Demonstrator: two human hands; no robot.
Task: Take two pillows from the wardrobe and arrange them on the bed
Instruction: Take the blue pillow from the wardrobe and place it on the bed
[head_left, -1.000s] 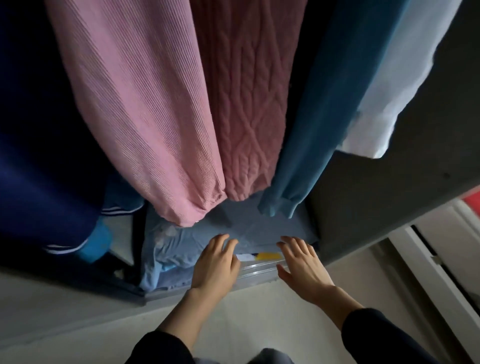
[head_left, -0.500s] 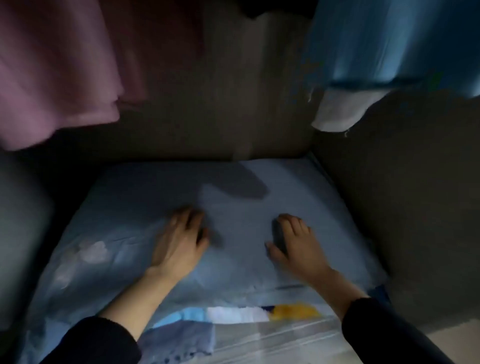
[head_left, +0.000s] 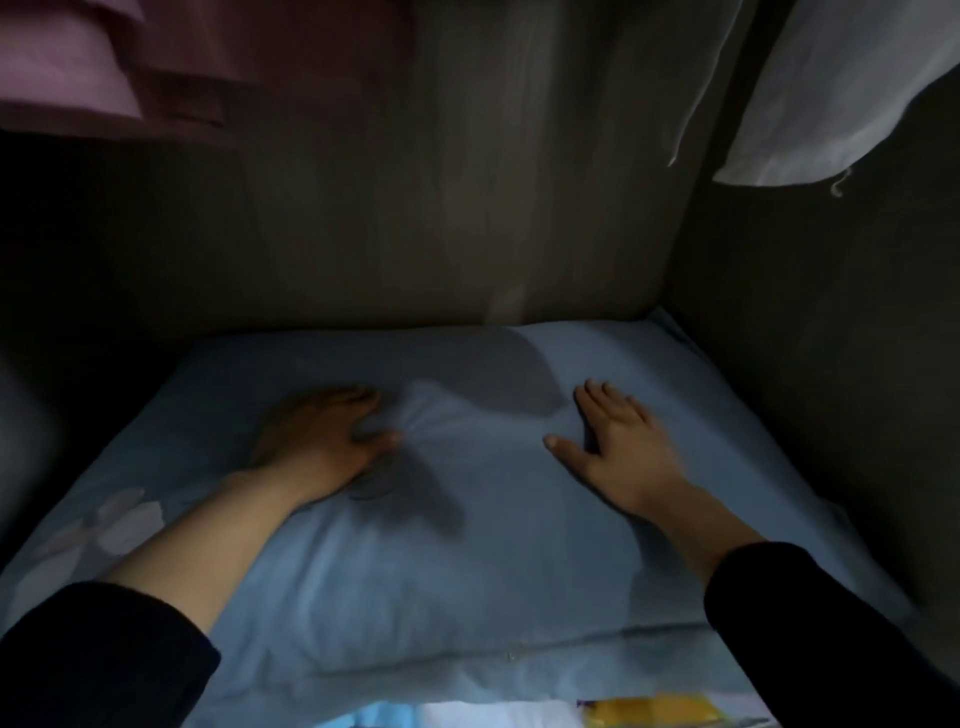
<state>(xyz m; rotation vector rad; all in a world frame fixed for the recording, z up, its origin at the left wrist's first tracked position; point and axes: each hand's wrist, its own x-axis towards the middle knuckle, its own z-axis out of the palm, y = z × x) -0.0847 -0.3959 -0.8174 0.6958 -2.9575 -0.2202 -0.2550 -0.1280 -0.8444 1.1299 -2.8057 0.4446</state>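
Currently, light blue pillow (head_left: 467, 519) lies flat on wardrobe floor, against back wall (head_left: 415, 208). Left hand (head_left: 317, 441) and right hand (head_left: 618, 452) press palm-down on it, each grip wide, holding nothing. Pink garment (head_left: 78, 57) and white garment (head_left: 841, 88) hang above.

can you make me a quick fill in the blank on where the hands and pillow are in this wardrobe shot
1. Both hands, the left hand and the right hand, rest palm-down on a light ____ pillow.
2. The pillow lies on the wardrobe's ____.
3. A white garment hangs above, on the person's ____ side.
4. The sleeves on both arms are ____ in colour.

Missing words: blue; bottom; right; dark
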